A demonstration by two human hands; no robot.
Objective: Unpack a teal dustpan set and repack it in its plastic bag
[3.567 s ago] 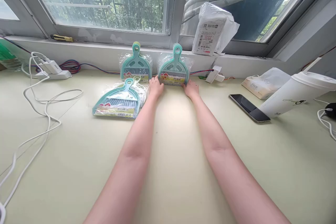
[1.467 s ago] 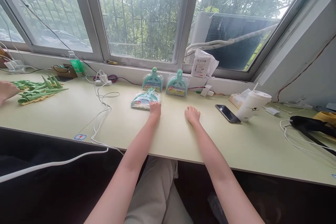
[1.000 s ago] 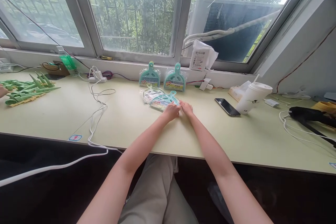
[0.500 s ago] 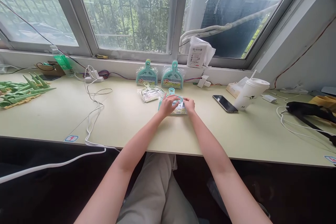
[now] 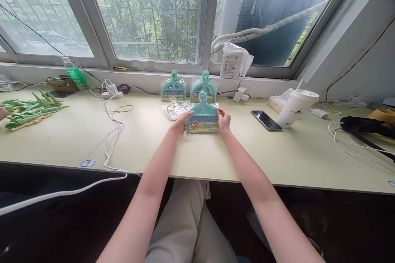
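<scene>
A teal dustpan and brush set (image 5: 203, 109) with a colourful label stands upright on the table, held at its two sides. My left hand (image 5: 181, 121) grips its left edge, and my right hand (image 5: 224, 120) grips its right edge. Behind it, two similar teal sets, the left one (image 5: 173, 88) and the right one (image 5: 204, 80), lean against the window ledge in clear wrapping. A flat clear packet (image 5: 175, 109) lies just behind my left hand, partly hidden by the held set.
On the pale table (image 5: 154, 152), a phone (image 5: 266, 120) and a white cup (image 5: 294, 109) are at the right. White cables (image 5: 112, 131) cross the left part. Green pieces (image 5: 33, 109) lie far left, with another person's hand (image 5: 3, 113) beside them.
The held set has risen from a low, tilted pose to upright. My left hand has moved from its front to its left edge. Another person's hand has appeared at the far left.
</scene>
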